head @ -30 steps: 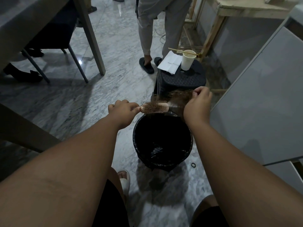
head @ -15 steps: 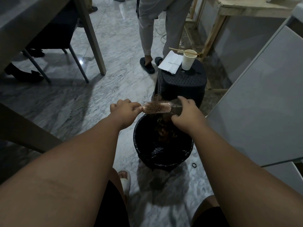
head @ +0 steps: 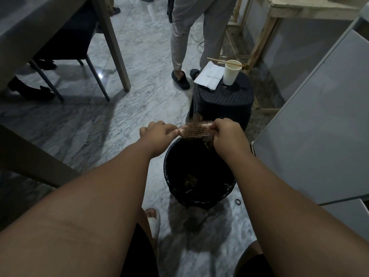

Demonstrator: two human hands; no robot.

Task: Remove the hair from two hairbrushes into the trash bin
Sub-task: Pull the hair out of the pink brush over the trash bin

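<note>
A copper-coloured hairbrush (head: 196, 130) is held level above the black trash bin (head: 199, 198), bristles toward me. My left hand (head: 157, 134) grips its handle at the left end. My right hand (head: 225, 134) pinches brown hair at the brush's right end. Loose strands of hair (head: 194, 119) curl off the brush's top and left edge. A small clump of hair (head: 191, 178) lies at the bottom of the bin, on the black liner. I see only one brush.
Behind the bin a black stool (head: 223, 98) carries a paper cup (head: 230, 72), a stick and white paper (head: 208, 75). A person (head: 191, 37) stands beyond it. Table legs and a chair (head: 83, 66) are at left, a grey cabinet (head: 319, 126) at right. A hair tie (head: 237, 201) lies on the floor.
My right hand pulled a tuft off the brush, lowered it over the bin and let it go. It is back at the brush's right end, pinching more hair. The left hand stayed.
</note>
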